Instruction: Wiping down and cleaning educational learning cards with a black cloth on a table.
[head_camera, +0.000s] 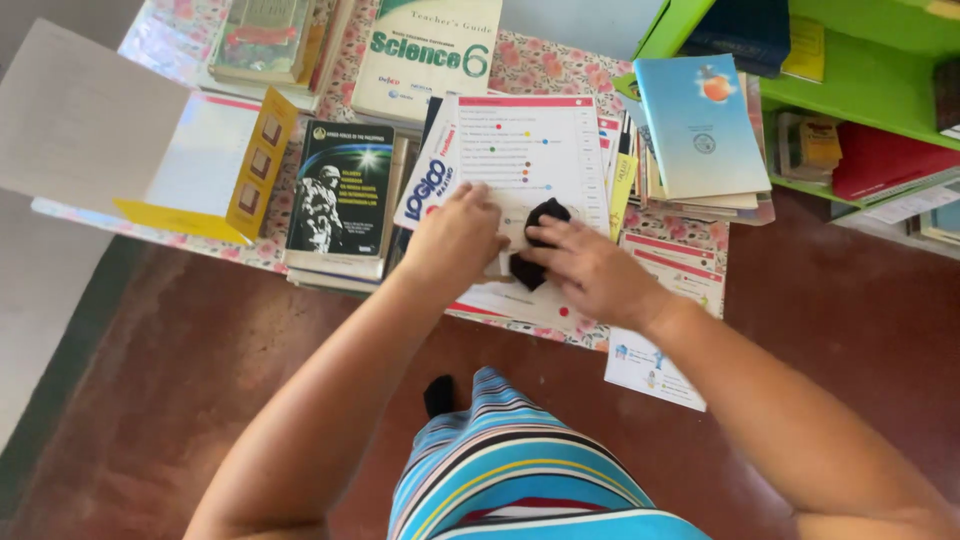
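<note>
Floral-covered table (560, 60) crowded with book stacks, red floor below. Left hand (455, 240) lies flat with fingers spread, pinning the white dotted card (530, 150). Right hand (590, 270), at its 3 o'clock, pinches a crumpled black cloth (535, 245) onto the card, probably wiping.

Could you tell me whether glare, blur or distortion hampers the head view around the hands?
Head view: even daylight, soft shadows; the left hand and right hand look slightly soft over the black cloth on the white card; glare washes out the folder at upper left; edges bow a little from the wide lens.
</note>
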